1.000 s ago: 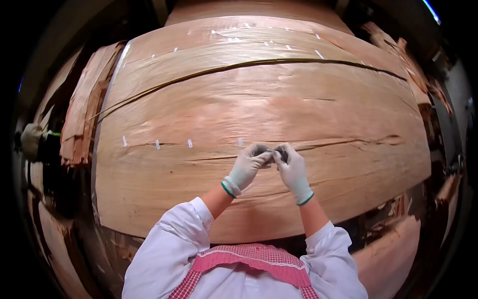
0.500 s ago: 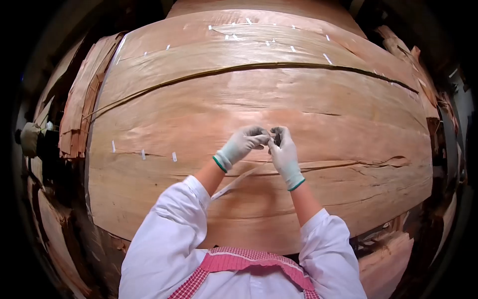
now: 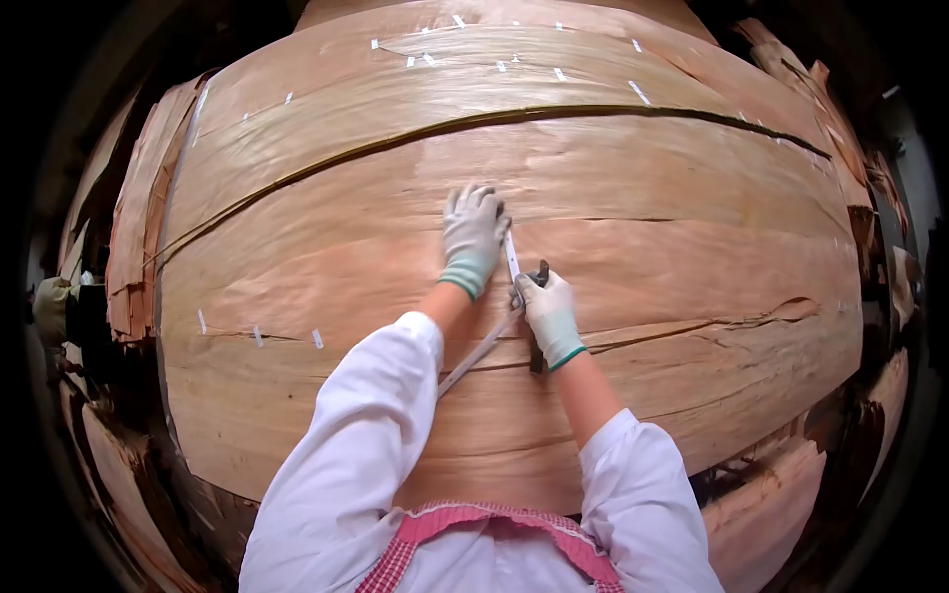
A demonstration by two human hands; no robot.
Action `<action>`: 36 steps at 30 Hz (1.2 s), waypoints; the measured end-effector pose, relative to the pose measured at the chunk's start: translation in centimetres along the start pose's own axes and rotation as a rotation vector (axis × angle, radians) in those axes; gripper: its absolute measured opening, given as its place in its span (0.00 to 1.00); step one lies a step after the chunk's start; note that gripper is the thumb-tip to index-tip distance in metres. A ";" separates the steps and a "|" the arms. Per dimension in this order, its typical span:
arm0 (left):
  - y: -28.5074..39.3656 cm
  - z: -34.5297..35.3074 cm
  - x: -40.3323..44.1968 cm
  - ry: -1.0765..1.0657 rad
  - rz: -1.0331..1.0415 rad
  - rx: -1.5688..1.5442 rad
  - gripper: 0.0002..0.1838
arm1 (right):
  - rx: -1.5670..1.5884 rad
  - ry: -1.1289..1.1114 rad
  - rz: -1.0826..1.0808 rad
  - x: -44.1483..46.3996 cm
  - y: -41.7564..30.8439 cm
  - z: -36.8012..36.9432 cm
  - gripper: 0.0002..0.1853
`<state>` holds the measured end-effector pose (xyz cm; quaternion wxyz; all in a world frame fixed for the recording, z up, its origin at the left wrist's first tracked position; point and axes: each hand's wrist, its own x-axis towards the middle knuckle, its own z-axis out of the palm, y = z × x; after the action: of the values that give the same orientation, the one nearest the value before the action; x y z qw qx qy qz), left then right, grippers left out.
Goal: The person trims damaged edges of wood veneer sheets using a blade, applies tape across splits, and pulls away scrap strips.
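A broad wood veneer sheet (image 3: 326,257) lies before me, with a thin crack running across its near part. My left hand (image 3: 474,232), in a pale glove with darkened fingertips, lies flat on it with fingers stretched forward, beside the upper end of a white tape strip (image 3: 511,255). Lower and to the right, my right hand (image 3: 547,308), also gloved, is closed around the tape. The same hand holds a dark, narrow tool (image 3: 537,358), whose kind I cannot make out. From this hand the tape trails down left toward my left sleeve.
Short white tape pieces (image 3: 258,337) stick to the veneer at left and along its far part. A long dark gap (image 3: 435,125) crosses the sheet. Stacked veneer strips (image 3: 138,217) stand at the left edge, and more veneer (image 3: 766,504) lies at lower right.
My hands were together over the sheet; now they are apart. The left has moved forward and flattened on the veneer. The right has lowered slightly, with tape stretched between them and the dark tool showing.
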<state>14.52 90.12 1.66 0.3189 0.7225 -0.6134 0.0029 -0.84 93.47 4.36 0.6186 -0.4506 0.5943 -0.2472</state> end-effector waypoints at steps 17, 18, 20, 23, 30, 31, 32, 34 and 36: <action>9.8 6.6 1.8 -0.433 0.525 0.167 0.24 | -0.884 0.344 -0.304 7.5 -6.7 -18.9 0.17; 11.1 6.0 2.5 -0.496 0.475 0.161 0.23 | -0.702 0.321 -0.346 6.5 -7.0 -20.0 0.17; 13.3 4.5 3.3 -0.626 0.362 0.157 0.22 | -0.217 0.201 -0.484 3.8 -5.7 -20.8 0.13; 14.0 3.8 2.3 -0.416 0.275 -0.140 0.20 | 0.070 0.188 -0.441 -3.9 -3.9 -19.7 0.10; 28.5 -4.5 -7.6 -0.821 -0.291 -1.431 0.13 | 0.103 0.337 -0.503 -14.6 0.2 -23.3 0.07; 30.2 -4.7 -8.2 -0.820 -0.326 -1.439 0.08 | 0.072 0.347 -0.503 -15.9 0.2 -24.7 0.08; 32.3 -4.7 -8.9 -0.799 -0.347 -1.417 0.05 | 0.039 0.356 -0.506 -17.2 0.2 -26.4 0.08; 36.0 -3.9 -10.6 -0.806 -0.300 -1.377 0.05 | -0.024 0.369 -0.436 -19.1 1.2 -30.6 0.10; 39.6 -1.7 -12.9 -0.783 -0.251 -1.302 0.06 | 0.016 0.364 -0.371 -20.3 2.7 -35.2 0.12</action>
<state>-23.21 100.53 16.02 0.4373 0.4017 -0.4732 -0.6508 -38.62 102.53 16.42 0.4493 -0.4949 0.6010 -0.4381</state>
